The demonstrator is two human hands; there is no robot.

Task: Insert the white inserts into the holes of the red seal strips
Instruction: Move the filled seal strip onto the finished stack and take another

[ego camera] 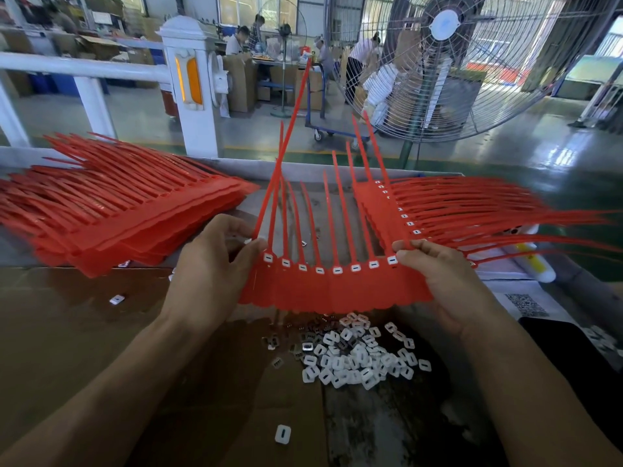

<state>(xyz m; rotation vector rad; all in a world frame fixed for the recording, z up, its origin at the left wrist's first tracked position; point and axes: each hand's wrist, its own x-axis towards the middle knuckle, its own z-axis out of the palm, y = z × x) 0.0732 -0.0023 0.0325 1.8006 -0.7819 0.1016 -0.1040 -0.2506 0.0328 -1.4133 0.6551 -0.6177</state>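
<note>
Both hands carry one connected sheet of red seal strips (pixel 337 286) above the table (pixel 387 433): the left hand (pixel 205 274) pinches its left end with thumb on top by the first hole, and the right hand (pixel 435 274) pinches the right end the same way. Every visible hole along its row already shows a white insert (pixel 337 270). Thin plastic, the sheet looks light and floppy; its long tails splay upward, so gripping the wider flat band seems wisest. Loose inserts (pixel 350 362), small and likely slippery, lie heaped just below. Forearms reach forward, palms turned inward.
</note>
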